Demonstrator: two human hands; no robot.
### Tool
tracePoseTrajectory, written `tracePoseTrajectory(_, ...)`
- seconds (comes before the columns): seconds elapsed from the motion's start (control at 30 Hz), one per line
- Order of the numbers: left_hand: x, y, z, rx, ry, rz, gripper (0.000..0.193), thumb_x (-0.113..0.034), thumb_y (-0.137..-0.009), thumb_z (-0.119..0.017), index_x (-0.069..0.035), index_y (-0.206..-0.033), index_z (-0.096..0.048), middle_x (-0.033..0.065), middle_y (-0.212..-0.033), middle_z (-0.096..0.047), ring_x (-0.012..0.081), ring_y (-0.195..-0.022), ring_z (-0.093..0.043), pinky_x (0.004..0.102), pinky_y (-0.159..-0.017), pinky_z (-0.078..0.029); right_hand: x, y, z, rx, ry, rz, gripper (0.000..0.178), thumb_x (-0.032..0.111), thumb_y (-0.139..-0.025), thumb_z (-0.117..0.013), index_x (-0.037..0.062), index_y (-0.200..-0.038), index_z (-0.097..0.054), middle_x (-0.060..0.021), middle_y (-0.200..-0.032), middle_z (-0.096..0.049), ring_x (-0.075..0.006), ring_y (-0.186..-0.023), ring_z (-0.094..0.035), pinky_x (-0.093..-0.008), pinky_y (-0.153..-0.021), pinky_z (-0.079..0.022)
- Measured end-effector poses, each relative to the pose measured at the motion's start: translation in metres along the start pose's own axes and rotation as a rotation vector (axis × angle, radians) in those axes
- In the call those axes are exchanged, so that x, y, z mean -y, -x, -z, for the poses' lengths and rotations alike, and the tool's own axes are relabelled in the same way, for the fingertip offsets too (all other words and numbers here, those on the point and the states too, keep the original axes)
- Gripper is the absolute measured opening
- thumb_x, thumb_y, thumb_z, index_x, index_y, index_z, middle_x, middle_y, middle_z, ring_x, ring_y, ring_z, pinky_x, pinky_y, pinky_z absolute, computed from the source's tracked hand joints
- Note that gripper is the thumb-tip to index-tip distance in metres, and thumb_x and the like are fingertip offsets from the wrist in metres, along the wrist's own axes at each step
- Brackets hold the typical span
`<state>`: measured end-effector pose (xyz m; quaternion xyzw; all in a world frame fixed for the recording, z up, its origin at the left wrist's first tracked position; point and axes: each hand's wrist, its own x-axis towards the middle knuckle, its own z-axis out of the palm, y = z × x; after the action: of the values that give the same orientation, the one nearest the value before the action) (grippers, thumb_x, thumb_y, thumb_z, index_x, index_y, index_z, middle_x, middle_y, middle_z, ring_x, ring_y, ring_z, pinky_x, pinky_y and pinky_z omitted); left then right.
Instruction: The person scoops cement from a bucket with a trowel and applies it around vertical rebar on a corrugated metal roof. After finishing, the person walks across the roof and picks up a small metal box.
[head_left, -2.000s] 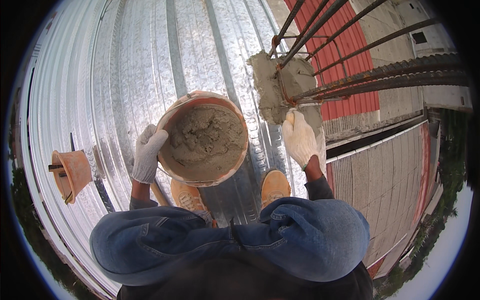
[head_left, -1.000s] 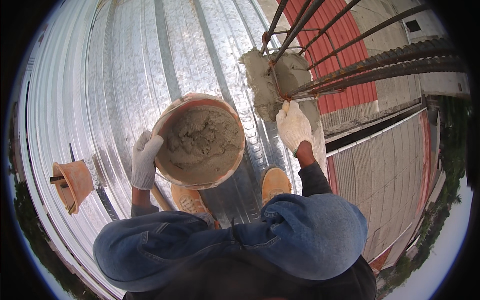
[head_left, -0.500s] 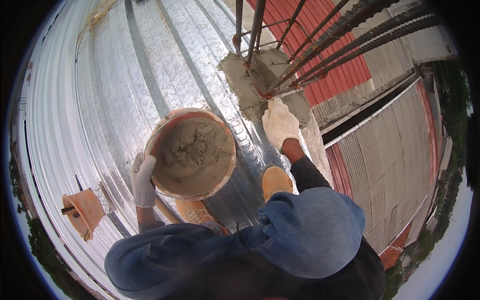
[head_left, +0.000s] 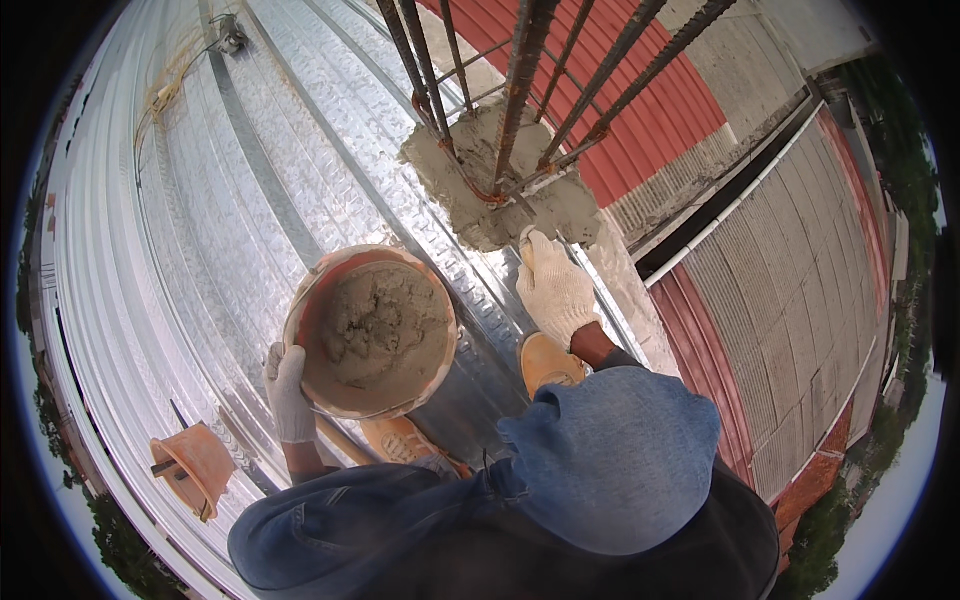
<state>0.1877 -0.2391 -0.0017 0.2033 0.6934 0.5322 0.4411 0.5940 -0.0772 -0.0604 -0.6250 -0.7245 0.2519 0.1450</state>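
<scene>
One bucket (head_left: pixel 372 330) of wet mortar, mouth upward, sits left of the concrete block (head_left: pixel 495 185). Left hand (head_left: pixel 288 393) fingers curl around its rim. Right hand (head_left: pixel 553 287), fingers loosely spread, presses the block's base, holding nothing. Six steel bars (head_left: pixel 525 75) rise from the block.

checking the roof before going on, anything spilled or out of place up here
An orange bucket lies tipped on its side on the metal roof, left of the person. Rough mortar bulges unevenly around the rebar base.
</scene>
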Motion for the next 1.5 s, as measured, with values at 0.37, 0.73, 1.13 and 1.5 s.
tracePoseTrajectory(0.37,0.008,-0.004,0.015,0.039,0.088,0.019,0.014,-0.018,-0.109,-0.08,-0.008,-0.119,-0.076,-0.0004,-0.112,-0.075,0.009,-0.102,-0.068,0.0284,-0.094,-0.056,-0.091,0.074,0.086,0.083,-0.106,-0.233,0.037,0.023,-0.108,-0.059,-0.002,-0.133,-0.07,-0.0346,-0.115,-0.076,-0.0541,-0.114,-0.073,-0.0582,-0.101,-0.055)
tracePoseTrajectory(0.73,0.005,-0.007,0.009,0.038,0.058,0.005,0.01,-0.017,-0.109,-0.079,-0.009,-0.111,-0.074,-0.0027,-0.105,-0.072,0.0074,-0.095,-0.064,0.0275,-0.088,-0.054,-0.127,-0.007,0.081,0.355,-0.121,-0.232,0.054,0.039,-0.113,-0.053,-0.0078,-0.131,-0.073,-0.0414,-0.127,-0.074,-0.0563,-0.127,-0.071,-0.0583,-0.11,-0.053)
tracePoseTrajectory(1.13,0.001,-0.003,0.002,0.03,0.054,0.007,0.012,-0.019,-0.11,-0.08,-0.008,-0.113,-0.075,-0.0025,-0.108,-0.074,0.0065,-0.095,-0.065,0.0265,-0.089,-0.055,-0.1,0.014,0.074,0.307,-0.099,0.046,0.047,0.038,-0.112,-0.057,-0.0048,-0.105,-0.076,-0.0215,-0.096,-0.073,-0.0377,-0.1,-0.072,-0.0521,-0.096,-0.056)
tracePoseTrajectory(1.5,0.0,0.0,0.003,-0.021,0.049,0.027,0.011,-0.019,-0.11,-0.08,-0.01,-0.107,-0.072,-0.0037,-0.104,-0.071,0.0063,-0.093,-0.063,0.0266,-0.087,-0.053,-0.048,-0.012,0.068,0.39,0.22,-0.062,0.057,0.038,-0.114,-0.047,-0.0069,-0.121,-0.081,-0.0364,-0.118,-0.079,-0.0507,-0.12,-0.074,-0.0574,-0.113,-0.053)
